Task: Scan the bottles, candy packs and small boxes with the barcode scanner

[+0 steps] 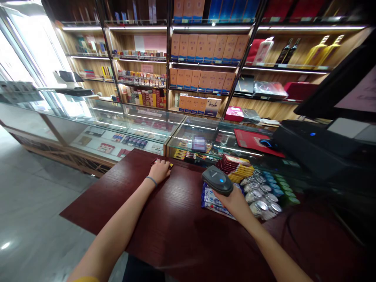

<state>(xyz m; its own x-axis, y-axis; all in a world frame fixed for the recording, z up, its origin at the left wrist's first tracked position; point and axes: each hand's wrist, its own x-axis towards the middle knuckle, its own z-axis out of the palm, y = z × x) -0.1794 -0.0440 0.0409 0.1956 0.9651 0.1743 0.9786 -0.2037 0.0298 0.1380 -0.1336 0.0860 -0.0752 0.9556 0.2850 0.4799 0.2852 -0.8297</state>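
Note:
My right hand [233, 199] grips a dark grey handheld barcode scanner [217, 179] with a blue light on top, held above several blue and white snack packets [216, 203]. On the dark red-brown table, my left hand [160, 171] has its fingers curled over a small dark red and yellow packet [171, 166]; only its ends show past the hand. A stack of red and yellow packets [236, 166] stands behind the scanner. Right of it are several silver-lidded containers [260, 194], beside rows of blue-topped [273, 183] and green-topped [286, 188] ones.
A glass display counter [132, 123] runs along behind the table [173, 219]. A red mat [252, 141] with a mouse [266, 142] lies on the glass. At the right stand a monitor [337, 78] and a black machine [311, 145]. Shelves of boxes [208, 47] line the wall.

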